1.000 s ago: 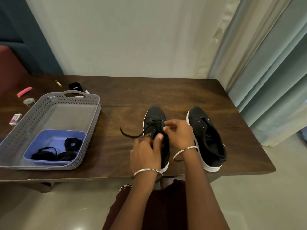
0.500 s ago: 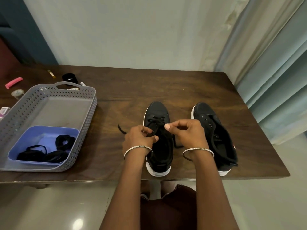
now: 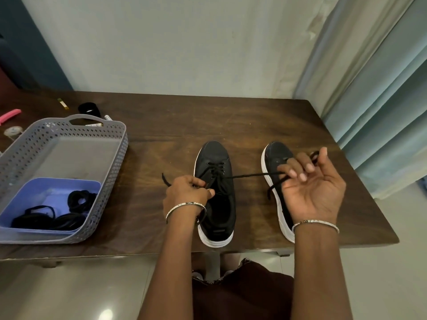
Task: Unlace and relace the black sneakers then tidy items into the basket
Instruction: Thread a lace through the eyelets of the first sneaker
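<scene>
The right hand point(image 3: 312, 188) is raised with its palm turned up toward the camera and wrist bent back. Its fingers point(image 3: 291, 172) are curled together and clamped on the lace point(image 3: 251, 175). The lace runs taut leftward from those fingers to the eyelets of the left shoe point(image 3: 215, 158), and its loose end hangs just below them. The right shoe point(image 3: 275, 151) lies directly under and behind the fingers.

The left hand point(image 3: 187, 192) lies back-up against the left shoe's side. Its fingers are curled tight, pinching the other lace strand, whose tip pokes out just left of the knuckles.

Both shoes stand on the table point(image 3: 161, 158), toes pointing away. The basket point(image 3: 124, 139) sits well left of the left fingers.
</scene>
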`<state>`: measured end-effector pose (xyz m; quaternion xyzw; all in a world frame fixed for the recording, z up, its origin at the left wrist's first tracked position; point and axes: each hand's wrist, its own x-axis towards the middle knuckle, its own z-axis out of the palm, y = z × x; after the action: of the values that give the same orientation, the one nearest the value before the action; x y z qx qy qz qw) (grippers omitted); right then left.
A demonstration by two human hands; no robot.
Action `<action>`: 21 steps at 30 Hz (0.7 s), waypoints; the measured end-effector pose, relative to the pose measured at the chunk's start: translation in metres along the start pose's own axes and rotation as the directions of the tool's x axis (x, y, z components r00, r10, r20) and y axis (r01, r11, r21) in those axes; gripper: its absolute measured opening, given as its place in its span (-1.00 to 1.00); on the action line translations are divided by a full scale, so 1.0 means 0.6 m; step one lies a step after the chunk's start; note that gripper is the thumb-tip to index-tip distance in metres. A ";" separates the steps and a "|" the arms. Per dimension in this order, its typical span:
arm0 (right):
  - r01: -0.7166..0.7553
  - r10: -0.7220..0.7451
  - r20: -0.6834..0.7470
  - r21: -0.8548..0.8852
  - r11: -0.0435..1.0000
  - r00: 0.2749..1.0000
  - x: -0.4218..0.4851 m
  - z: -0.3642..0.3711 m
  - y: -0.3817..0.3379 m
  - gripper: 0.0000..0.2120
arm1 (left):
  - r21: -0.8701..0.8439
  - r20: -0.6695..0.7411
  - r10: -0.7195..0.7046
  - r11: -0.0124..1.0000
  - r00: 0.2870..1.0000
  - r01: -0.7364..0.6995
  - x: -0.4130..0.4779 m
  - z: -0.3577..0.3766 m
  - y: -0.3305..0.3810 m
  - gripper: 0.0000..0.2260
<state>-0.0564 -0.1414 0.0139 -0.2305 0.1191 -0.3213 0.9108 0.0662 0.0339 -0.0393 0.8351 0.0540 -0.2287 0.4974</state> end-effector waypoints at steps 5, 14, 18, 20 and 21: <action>0.053 -0.131 -0.095 -0.574 0.817 0.987 0.014 0.003 0.029 -0.81 | -0.110 0.041 0.245 0.965 0.969 -0.240 0.002 0.003 0.004 -0.64; 0.099 -0.002 0.101 -0.980 -0.172 0.995 0.029 -0.009 0.107 -0.96 | 0.303 0.119 0.623 0.719 0.773 -0.625 0.005 0.011 0.018 -0.85; 0.048 0.065 0.032 -0.966 -0.254 0.997 0.028 -0.010 0.113 -0.89 | -0.137 -0.064 0.360 0.920 0.931 -0.366 0.007 0.017 0.022 -0.88; 0.045 0.070 0.028 -0.967 -0.249 0.997 0.026 -0.009 0.111 -0.87 | -0.498 0.008 0.072 0.865 0.997 -0.059 0.006 0.022 0.028 -0.81; 0.044 0.072 0.027 -0.968 -0.247 0.997 0.026 -0.009 0.110 -0.87 | -0.599 0.074 -0.022 0.798 0.997 0.062 0.007 0.024 0.028 -0.77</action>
<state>-0.0115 -0.1079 -0.0246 -0.8707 0.2957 -0.0837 0.3841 0.0706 0.0127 -0.0336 0.6255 0.1262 -0.2371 0.7325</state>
